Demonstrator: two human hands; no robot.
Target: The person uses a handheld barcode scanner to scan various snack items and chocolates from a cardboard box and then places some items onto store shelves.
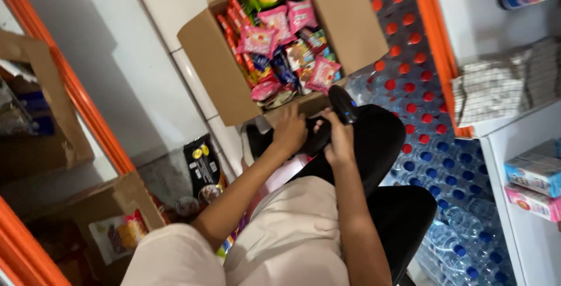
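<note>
Right at our fingers, the right hand is curled closed around the handle of a black handheld scanner, whose head with a small blue light sticks up above the knuckles. Just beside it, our left hand lies with its fingers bent down over a dark thing at the edge of the box; what it is we cannot tell, and we cannot tell whether that hand grips it or only rests on it. The picture is blurred and tilted, so fine detail is lost.

The scanner sits just below the near wall of an open cardboard box and over a black chair, which our forearms and pale trousers partly hide. We count one scanner, one chair and two hands. The box is full of snack packets in pink, red and green, too jumbled to count, and its top is cut off by the frame.

Farther out, a black pouch lies on the floor to the left, near a second cardboard box cut off at the bottom. To the right are packs of water bottles with red and blue caps, and a white shelf with two small cartons.
</note>
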